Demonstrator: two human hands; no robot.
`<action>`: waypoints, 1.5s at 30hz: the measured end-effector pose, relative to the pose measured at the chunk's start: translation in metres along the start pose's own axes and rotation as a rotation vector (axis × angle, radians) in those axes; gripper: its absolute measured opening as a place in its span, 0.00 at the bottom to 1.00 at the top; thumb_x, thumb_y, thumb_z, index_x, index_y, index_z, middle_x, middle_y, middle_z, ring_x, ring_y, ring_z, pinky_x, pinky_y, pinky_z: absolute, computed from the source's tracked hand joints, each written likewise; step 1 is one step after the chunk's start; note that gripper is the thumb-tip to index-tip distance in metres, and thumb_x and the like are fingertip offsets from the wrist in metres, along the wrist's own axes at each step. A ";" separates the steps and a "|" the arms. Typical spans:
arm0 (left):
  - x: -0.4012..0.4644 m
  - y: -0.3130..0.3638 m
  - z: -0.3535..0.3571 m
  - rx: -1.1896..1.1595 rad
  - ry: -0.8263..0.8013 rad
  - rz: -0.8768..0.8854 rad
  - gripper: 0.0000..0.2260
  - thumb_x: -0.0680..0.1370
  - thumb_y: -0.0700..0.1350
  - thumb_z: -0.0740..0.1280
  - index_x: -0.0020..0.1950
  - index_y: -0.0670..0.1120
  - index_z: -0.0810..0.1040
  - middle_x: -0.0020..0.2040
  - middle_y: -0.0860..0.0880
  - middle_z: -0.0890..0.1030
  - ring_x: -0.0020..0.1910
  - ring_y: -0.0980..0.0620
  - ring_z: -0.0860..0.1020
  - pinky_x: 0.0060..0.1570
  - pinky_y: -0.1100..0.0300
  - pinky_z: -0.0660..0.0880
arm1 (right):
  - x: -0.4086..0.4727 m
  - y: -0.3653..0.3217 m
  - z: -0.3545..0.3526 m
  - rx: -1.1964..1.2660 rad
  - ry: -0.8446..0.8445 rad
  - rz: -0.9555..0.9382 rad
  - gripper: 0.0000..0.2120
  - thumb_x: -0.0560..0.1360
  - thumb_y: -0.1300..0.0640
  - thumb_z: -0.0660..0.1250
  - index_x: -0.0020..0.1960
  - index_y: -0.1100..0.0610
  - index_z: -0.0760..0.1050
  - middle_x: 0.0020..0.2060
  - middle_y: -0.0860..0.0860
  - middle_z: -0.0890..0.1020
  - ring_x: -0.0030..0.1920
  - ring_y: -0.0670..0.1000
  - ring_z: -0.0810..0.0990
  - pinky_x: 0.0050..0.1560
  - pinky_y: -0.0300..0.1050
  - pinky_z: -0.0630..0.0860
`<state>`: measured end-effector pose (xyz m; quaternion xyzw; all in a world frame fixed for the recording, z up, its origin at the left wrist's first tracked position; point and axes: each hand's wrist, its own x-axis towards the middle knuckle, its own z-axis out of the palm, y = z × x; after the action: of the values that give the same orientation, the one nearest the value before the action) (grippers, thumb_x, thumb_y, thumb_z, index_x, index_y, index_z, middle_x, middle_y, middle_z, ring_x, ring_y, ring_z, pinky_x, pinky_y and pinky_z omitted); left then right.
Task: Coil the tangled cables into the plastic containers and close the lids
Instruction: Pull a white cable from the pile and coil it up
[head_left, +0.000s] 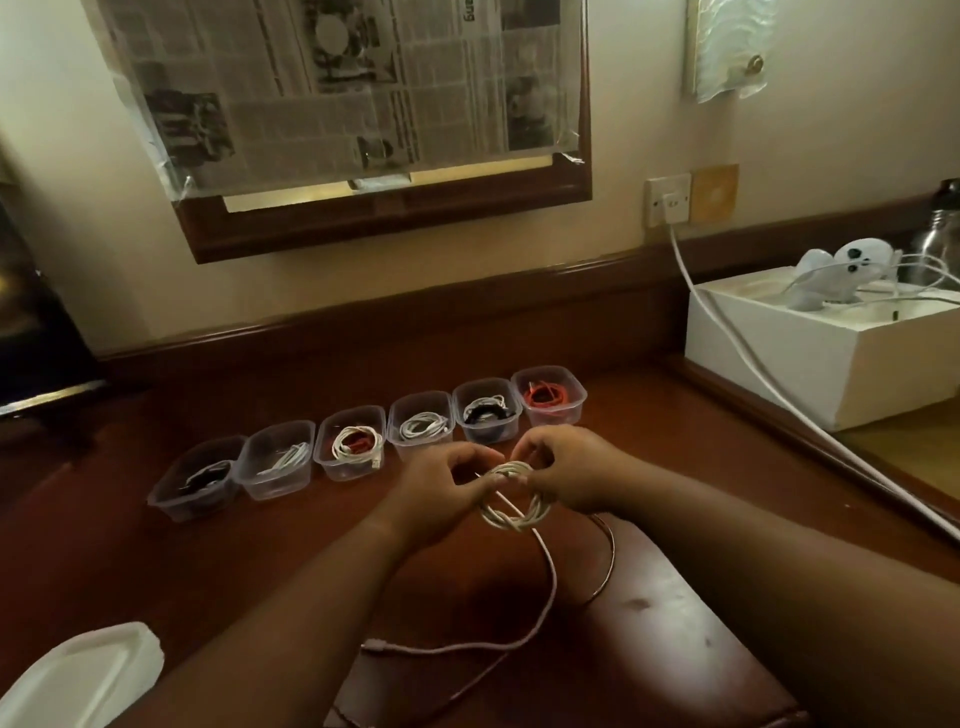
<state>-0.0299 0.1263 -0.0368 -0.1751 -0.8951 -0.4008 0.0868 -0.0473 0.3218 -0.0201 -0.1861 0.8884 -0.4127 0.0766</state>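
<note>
Dim warm indoor light, soft blur throughout, wide-angle bending at edges, dark left corner.

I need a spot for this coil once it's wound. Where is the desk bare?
Bare desk lies between the container row and the left hand, stretching toward the white lids. More behind the row, against the wall trim. Crowded: the row itself, and the right side by the white box and its cable.
</note>
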 end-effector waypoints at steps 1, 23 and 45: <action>0.007 -0.010 -0.001 -0.015 -0.006 -0.025 0.09 0.77 0.44 0.72 0.57 0.47 0.82 0.50 0.53 0.83 0.47 0.58 0.82 0.46 0.65 0.79 | 0.010 0.004 0.000 -0.017 -0.003 0.012 0.09 0.78 0.60 0.68 0.57 0.54 0.76 0.49 0.50 0.80 0.48 0.48 0.81 0.49 0.44 0.82; 0.062 -0.145 -0.047 0.814 -0.064 -0.038 0.26 0.78 0.59 0.63 0.75 0.53 0.67 0.68 0.50 0.71 0.66 0.49 0.70 0.64 0.50 0.72 | 0.260 -0.022 0.074 -0.469 0.058 -0.030 0.09 0.78 0.62 0.64 0.57 0.55 0.74 0.54 0.54 0.79 0.49 0.55 0.78 0.42 0.47 0.75; -0.014 -0.093 -0.055 0.970 -0.258 -0.401 0.17 0.76 0.63 0.64 0.56 0.52 0.77 0.53 0.49 0.79 0.53 0.46 0.79 0.46 0.53 0.73 | 0.113 -0.010 0.072 -0.529 -0.008 -0.057 0.10 0.79 0.49 0.65 0.56 0.53 0.78 0.49 0.51 0.81 0.48 0.51 0.78 0.47 0.47 0.77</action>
<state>-0.0519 0.0244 -0.0682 0.0116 -0.9966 0.0747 -0.0313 -0.1273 0.2201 -0.0571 -0.2262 0.9595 -0.1673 0.0170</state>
